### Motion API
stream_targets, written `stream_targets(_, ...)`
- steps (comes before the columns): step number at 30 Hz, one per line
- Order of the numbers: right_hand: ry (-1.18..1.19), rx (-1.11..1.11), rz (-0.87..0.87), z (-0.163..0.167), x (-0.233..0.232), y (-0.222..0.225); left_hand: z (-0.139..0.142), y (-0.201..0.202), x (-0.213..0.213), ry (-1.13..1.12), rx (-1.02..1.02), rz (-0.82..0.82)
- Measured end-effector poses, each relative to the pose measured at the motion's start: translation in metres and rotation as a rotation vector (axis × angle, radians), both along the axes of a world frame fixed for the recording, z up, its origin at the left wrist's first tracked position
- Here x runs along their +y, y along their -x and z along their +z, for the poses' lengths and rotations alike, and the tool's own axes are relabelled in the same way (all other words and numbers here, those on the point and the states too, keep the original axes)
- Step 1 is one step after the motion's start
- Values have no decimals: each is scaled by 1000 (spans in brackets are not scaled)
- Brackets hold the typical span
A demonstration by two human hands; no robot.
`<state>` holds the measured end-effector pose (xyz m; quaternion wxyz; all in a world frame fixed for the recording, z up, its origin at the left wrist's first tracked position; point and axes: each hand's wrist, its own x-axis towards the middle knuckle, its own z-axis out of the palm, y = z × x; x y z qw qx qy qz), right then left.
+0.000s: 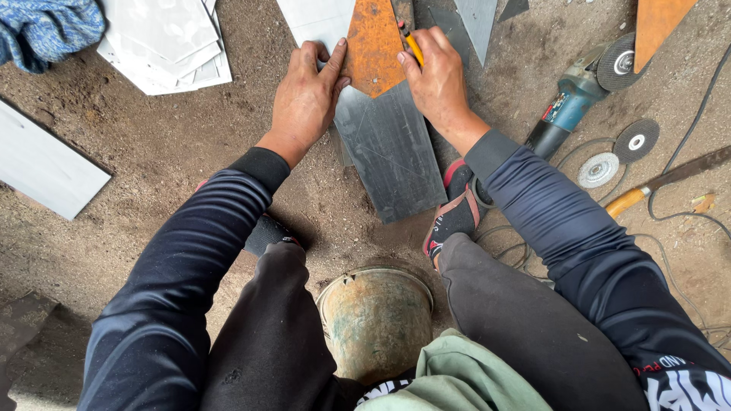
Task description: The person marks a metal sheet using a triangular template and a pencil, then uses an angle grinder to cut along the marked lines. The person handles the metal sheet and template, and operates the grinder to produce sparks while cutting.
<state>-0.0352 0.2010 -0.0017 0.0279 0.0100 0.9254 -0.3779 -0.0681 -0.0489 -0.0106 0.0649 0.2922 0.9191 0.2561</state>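
Head view: left hand [306, 95] lies flat, fingers spread, on the rusty template [375, 46] over the grey sheet [392, 148]. Right hand [435, 76] pinches a pencil [412, 47] at the template's edge. Grinder [572, 99] lies on the dirt.

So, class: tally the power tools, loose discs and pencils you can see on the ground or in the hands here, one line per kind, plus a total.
Angle grinder: 1
Loose discs: 2
Pencil, in the right hand: 1
Total: 4
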Motion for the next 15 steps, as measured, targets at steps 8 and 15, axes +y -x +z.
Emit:
stream_targets(8, 15, 41, 30, -2, 2, 0, -5, -2, -1, 29, 12, -1)
stream_targets(15, 17, 34, 24, 0, 2, 0, -4, -3, -1, 18, 16, -1)
